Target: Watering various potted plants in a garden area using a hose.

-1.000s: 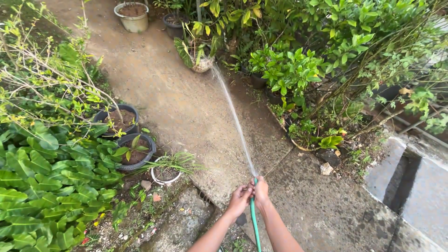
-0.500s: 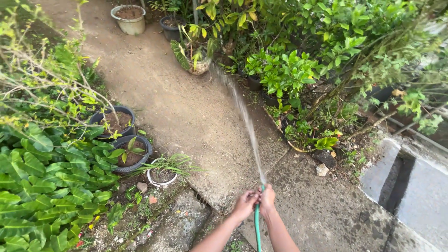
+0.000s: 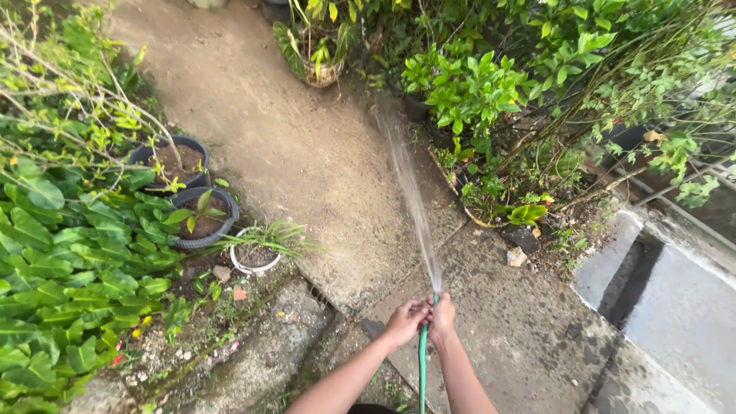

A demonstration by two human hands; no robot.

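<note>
Both my hands grip the end of a green garden hose (image 3: 422, 368) low in the middle of the view. My left hand (image 3: 406, 320) and my right hand (image 3: 442, 316) press together around the hose tip. A thin water jet (image 3: 410, 195) shoots up and away over the dirt path (image 3: 307, 146) towards the potted green bushes (image 3: 468, 88) at the top right.
Black pots (image 3: 201, 222) and a small white pot (image 3: 255, 257) with grassy leaves stand left of the path, beside broad-leaved ground plants (image 3: 69, 268). A pot with striped leaves (image 3: 318, 57) sits at the top. A wet concrete slab and drain channel (image 3: 644, 268) lie to the right.
The view has tilted down, so the far pots slid out at the top. The water jet now lands closer, near the bushes. My hands keep the same hold on the hose.
</note>
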